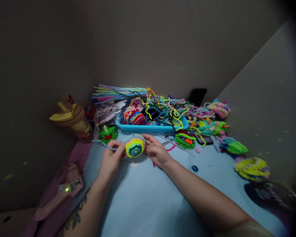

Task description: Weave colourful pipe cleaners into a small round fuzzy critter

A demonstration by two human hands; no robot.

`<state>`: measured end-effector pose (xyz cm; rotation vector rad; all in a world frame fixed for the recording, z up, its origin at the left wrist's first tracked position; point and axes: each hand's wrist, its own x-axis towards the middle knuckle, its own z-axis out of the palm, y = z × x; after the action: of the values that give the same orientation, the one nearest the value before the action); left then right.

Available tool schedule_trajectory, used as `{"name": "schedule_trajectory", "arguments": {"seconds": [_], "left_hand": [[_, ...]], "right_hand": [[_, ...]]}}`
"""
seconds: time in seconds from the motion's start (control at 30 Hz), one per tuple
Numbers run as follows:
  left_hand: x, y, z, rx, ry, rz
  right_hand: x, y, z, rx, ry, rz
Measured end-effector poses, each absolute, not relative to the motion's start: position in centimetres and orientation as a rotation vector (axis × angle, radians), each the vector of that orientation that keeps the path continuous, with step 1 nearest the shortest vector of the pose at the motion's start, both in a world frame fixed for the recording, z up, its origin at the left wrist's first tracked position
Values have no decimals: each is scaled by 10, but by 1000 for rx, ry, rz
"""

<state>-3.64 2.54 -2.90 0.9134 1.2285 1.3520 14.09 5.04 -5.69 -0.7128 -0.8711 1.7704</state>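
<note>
A round piece of coiled pipe cleaners (pixel 135 147), ringed in yellow, green, blue and pink, is held up between my two hands above the blue table cover. My left hand (pixel 112 156) pinches its left edge with thumb and fingers. From that hand a light blue pipe cleaner (pixel 98 142) sticks out to the left. Curled round the right side of the piece, my right hand (pixel 158 152) has its fingertips partly hidden behind it. Beyond the left hand sits a green pipe-cleaner figure (pixel 108 134) with eyes and a red mouth.
A blue tray (pixel 153 127) heaped with pipe cleaners stands behind my hands. Several coiled pieces, including a yellow one (pixel 253 168), line the right side. Also there are a blue ring (pixel 194 168), a brown cup (pixel 76 121), a pink device (pixel 64 194) and a dark cap (pixel 268 194).
</note>
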Motion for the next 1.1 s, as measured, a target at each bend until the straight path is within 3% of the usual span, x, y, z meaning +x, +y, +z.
{"name": "schedule_trajectory", "arguments": {"seconds": [0.23,0.47,0.77,1.1], "left_hand": [[-34,18,-29,1594,1362,1248],[-39,18,-39,1987,1311,1217],[-41,21,-38,1720,1357,1159],[-41,24,-33,1408,1491,1229]], "right_hand": [[143,46,-58,-868,-1220,1394],[145,46,-54,-882,-1353,1325],[146,48,-54,-952,-1484,1306],[142,43,-54,-1009,-1713,941]]}}
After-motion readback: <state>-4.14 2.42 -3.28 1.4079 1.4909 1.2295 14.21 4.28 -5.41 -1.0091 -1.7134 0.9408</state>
